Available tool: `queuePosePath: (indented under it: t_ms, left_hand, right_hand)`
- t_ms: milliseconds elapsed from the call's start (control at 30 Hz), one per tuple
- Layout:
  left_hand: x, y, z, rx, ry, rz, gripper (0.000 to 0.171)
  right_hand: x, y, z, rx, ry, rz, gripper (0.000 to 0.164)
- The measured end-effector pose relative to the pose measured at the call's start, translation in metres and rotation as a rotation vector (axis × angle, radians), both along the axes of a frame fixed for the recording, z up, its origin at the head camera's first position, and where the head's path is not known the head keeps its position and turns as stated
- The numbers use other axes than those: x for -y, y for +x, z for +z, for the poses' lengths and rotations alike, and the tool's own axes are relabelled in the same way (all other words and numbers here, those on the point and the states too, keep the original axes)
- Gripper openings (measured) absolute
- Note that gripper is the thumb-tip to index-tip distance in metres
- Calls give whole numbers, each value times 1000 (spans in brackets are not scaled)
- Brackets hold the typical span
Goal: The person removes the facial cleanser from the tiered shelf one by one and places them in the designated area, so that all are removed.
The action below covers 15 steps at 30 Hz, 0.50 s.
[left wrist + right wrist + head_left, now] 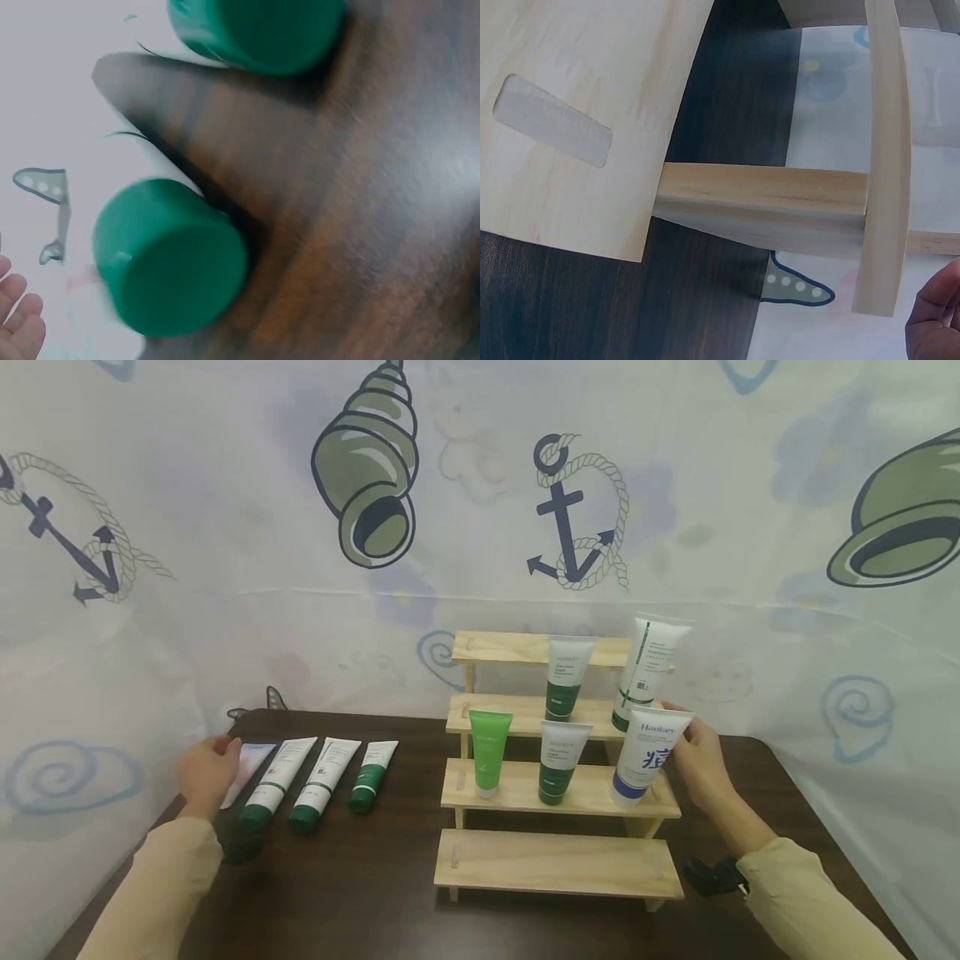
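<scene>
At the far left of the table, my left hand (pixel 204 772) is at the near edge of a pale pinkish tube (pixel 247 768), its fingers bent beside it. Those curled fingertips (pixel 21 319) appear at the left edge in the left wrist view. My right hand (pixel 701 764) is at the right end of a wooden tiered rack (pixel 558 860), its fingers partly hidden behind a white tube with blue lettering (pixel 651 752). Just above stands a large white tube with green print (pixel 649 668). In the right wrist view, bent fingers (pixel 934 319) show beside the rack's upright.
Two white tubes with green caps (pixel 281 777) (pixel 326 781) and a smaller green-and-white tube (pixel 372 774) lie on the dark table (pixel 352 893). The rack also bears a green tube (pixel 490 752) and two grey-and-green tubes (pixel 568 677) (pixel 561 760). A patterned curtain (pixel 480 485) hangs behind.
</scene>
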State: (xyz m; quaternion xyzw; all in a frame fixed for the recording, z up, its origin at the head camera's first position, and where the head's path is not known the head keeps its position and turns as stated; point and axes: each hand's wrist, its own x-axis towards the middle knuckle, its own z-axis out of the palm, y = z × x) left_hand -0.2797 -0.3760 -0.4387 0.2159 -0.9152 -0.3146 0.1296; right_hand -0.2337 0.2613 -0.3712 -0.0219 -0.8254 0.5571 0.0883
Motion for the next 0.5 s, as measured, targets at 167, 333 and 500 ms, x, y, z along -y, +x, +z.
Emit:
queuePosePath:
  t_ms: [167, 333, 500]
  left_hand:
    - [-15, -1, 20, -57, 27, -14, 48]
    - [-61, -6, 56, -164, 153, -124, 49]
    - [-123, -1, 93, -241, 294, -383, 51]
  right_hand:
    - [1, 1, 1, -8, -13, 12, 55]
    - [0, 3, 3, 16, 6, -3, 57]
    - [-1, 3, 3, -1, -15, -4, 56]
